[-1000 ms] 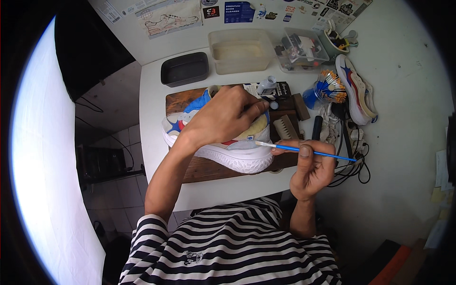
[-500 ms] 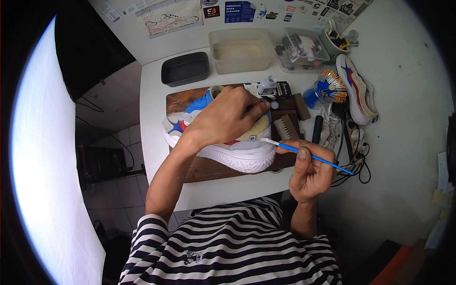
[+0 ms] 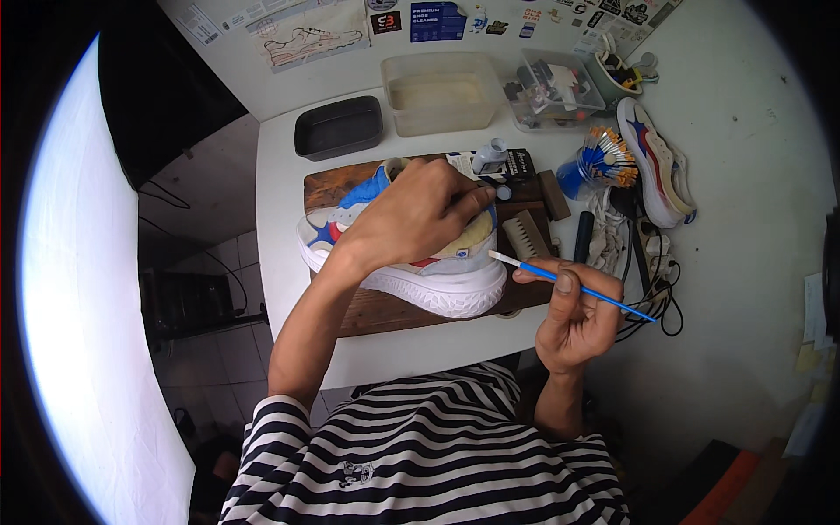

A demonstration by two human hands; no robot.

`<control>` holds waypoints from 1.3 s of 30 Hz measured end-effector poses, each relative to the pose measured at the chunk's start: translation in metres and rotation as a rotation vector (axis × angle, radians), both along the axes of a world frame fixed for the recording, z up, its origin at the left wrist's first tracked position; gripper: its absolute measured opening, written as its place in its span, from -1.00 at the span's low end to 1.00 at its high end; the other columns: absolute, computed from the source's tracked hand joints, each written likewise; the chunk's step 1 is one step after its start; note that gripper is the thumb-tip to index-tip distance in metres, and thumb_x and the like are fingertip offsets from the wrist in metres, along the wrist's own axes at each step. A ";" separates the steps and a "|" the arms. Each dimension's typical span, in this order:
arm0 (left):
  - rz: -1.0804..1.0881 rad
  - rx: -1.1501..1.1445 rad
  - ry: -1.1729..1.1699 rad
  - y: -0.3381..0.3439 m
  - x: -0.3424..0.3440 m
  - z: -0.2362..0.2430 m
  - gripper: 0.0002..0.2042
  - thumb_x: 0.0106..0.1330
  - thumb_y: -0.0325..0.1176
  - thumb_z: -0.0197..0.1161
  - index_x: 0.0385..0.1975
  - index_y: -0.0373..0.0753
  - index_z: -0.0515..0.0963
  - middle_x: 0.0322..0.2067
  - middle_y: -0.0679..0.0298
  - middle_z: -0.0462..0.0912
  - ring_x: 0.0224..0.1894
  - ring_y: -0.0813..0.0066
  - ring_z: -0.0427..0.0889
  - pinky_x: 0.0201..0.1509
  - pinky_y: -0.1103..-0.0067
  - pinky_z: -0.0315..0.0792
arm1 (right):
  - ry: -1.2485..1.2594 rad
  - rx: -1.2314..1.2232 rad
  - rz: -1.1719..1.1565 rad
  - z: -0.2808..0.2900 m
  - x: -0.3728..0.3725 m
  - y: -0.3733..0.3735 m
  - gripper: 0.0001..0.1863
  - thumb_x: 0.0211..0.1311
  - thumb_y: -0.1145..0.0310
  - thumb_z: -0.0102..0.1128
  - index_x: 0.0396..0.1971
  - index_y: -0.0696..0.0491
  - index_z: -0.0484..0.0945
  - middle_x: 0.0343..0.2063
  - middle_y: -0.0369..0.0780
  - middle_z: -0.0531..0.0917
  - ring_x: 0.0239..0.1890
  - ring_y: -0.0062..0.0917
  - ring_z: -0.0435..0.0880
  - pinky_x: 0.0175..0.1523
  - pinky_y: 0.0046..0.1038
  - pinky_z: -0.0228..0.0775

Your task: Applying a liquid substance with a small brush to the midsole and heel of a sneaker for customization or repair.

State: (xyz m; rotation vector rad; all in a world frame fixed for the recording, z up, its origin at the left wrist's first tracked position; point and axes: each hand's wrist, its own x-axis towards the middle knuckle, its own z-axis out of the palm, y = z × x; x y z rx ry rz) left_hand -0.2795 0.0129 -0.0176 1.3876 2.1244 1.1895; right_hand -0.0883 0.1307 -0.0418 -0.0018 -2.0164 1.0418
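Shoe (image 3: 442, 284) (white-soled) beneath left hand (image 3: 420, 210)

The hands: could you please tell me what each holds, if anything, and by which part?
The right hand holds a paintbrush by the front of its blue handle. The left hand lies over the shoe; any grip cannot be told.

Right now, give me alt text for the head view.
The right hand holds a blue brush, its tip near the right end of a shoe on a wooden board; the left hand lies over the shoe. Beyond are a bottle and tubs, with a brush jar and second shoe farther right.
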 end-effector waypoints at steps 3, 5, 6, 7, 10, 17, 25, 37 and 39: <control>0.012 -0.019 0.009 0.000 0.002 0.005 -0.65 0.43 -0.28 0.16 -0.44 -0.51 0.65 -0.70 -0.19 0.51 -0.59 -0.10 0.57 -0.35 0.21 0.44 | 0.030 -0.025 0.013 -0.004 -0.002 -0.007 -0.87 0.50 0.51 -0.04 -0.16 0.27 0.31 -0.41 0.07 0.70 -0.42 -0.37 0.75 -0.23 -0.44 0.64; 0.055 -0.079 -0.011 -0.001 0.004 0.014 -0.65 0.43 -0.29 0.16 -0.45 -0.50 0.65 -0.67 -0.19 0.53 -0.61 -0.08 0.56 -0.38 0.21 0.42 | 0.060 -0.066 0.029 -0.005 -0.005 -0.009 -0.86 0.48 0.51 0.00 -0.16 0.28 0.33 -0.40 0.03 0.71 -0.41 -0.39 0.77 -0.25 -0.48 0.63; 0.054 -0.080 -0.010 -0.002 0.005 0.012 -0.65 0.43 -0.29 0.16 -0.45 -0.50 0.65 -0.67 -0.19 0.53 -0.61 -0.08 0.56 -0.38 0.21 0.42 | 0.097 -0.143 -0.006 -0.005 -0.005 -0.010 -0.86 0.49 0.50 -0.02 -0.16 0.28 0.31 -0.41 0.03 0.71 -0.42 -0.39 0.77 -0.24 -0.48 0.64; 0.097 -0.027 -0.013 -0.005 0.006 0.008 -0.63 0.45 -0.25 0.15 -0.45 -0.49 0.62 -0.72 -0.06 0.46 -0.65 0.15 0.45 -0.45 0.29 0.35 | 0.134 -0.223 -0.037 -0.005 -0.006 -0.011 -0.86 0.51 0.49 -0.05 -0.16 0.28 0.30 -0.42 0.04 0.71 -0.42 -0.39 0.77 -0.24 -0.48 0.64; 0.156 -0.004 -0.041 -0.012 0.007 0.015 -0.59 0.47 -0.20 0.14 -0.48 -0.49 0.59 -0.78 0.10 0.38 -0.71 0.43 0.31 -0.55 0.39 0.26 | 0.109 -0.301 -0.054 -0.003 -0.006 -0.006 -0.87 0.52 0.49 -0.09 -0.15 0.27 0.28 -0.42 0.04 0.70 -0.43 -0.40 0.77 -0.24 -0.49 0.64; 0.151 -0.003 -0.043 -0.012 0.008 0.015 -0.55 0.48 -0.18 0.15 -0.48 -0.52 0.60 -0.80 0.14 0.38 -0.72 0.52 0.29 -0.58 0.42 0.28 | -0.015 -0.153 0.025 0.002 -0.013 -0.008 -0.86 0.54 0.45 -0.11 -0.17 0.23 0.26 -0.46 0.08 0.69 -0.51 -0.36 0.74 -0.29 -0.49 0.60; 0.128 -0.035 -0.066 -0.010 0.007 0.013 -0.62 0.47 -0.23 0.13 -0.42 -0.49 0.61 -0.75 0.05 0.43 -0.71 0.40 0.33 -0.53 0.39 0.32 | 0.002 -0.019 0.086 0.003 -0.008 -0.005 -0.87 0.54 0.47 -0.11 -0.15 0.26 0.26 -0.44 0.09 0.68 -0.46 -0.41 0.72 -0.25 -0.46 0.62; 0.094 -0.047 -0.038 -0.008 0.007 0.011 -0.66 0.45 -0.26 0.14 -0.45 -0.46 0.57 -0.70 0.03 0.45 -0.66 0.35 0.35 -0.48 0.38 0.33 | 0.023 -0.008 0.135 0.004 -0.009 0.001 -0.89 0.43 0.54 0.08 -0.17 0.26 0.42 -0.35 -0.02 0.72 -0.39 -0.46 0.76 -0.32 -0.55 0.62; 0.097 -0.035 -0.040 -0.008 0.008 0.010 -0.66 0.45 -0.26 0.14 -0.45 -0.46 0.57 -0.69 0.02 0.46 -0.66 0.34 0.36 -0.47 0.38 0.33 | 0.008 0.053 0.188 0.004 -0.009 0.002 -0.90 0.43 0.54 0.08 -0.18 0.26 0.42 -0.35 -0.03 0.72 -0.39 -0.46 0.76 -0.33 -0.55 0.62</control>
